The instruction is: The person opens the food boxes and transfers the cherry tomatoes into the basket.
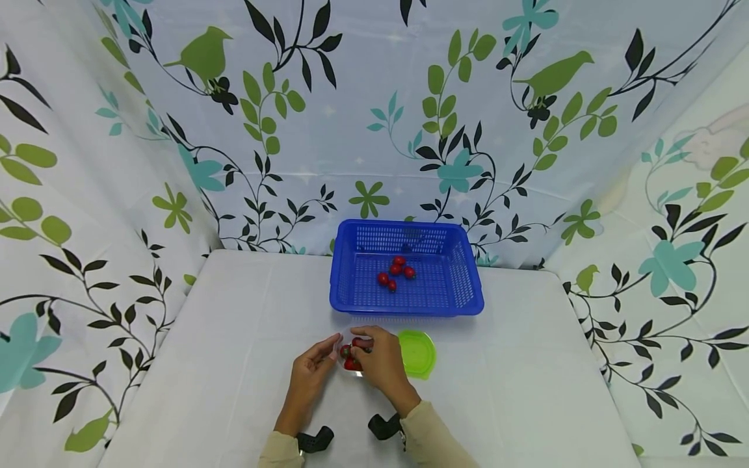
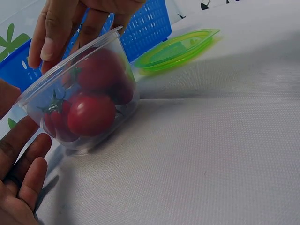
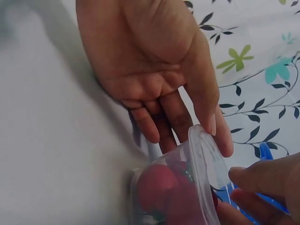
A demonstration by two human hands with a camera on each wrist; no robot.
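A clear plastic tub (image 2: 127, 70) with several red cherry tomatoes (image 2: 91, 115) in it stands on the table near its front, in the head view. My left hand (image 1: 310, 377) holds the tub's left side, thumb and forefinger at the rim and the other fingers loosely bent. From above, my right hand (image 1: 381, 364) reaches into the mouth of the tub. Its thumb and fingers are curled about a cherry tomato, partly hidden by the hand. A bright green lid (image 1: 418, 354) lies just right of the right hand.
Behind the tub stands a blue plastic basket (image 1: 450, 305) with several cherry tomatoes (image 1: 396, 268) on its floor. A white cloth covers the table (image 1: 263, 299). Leaf-and-bird patterned curtains (image 1: 363, 130) hang at the back and both sides.
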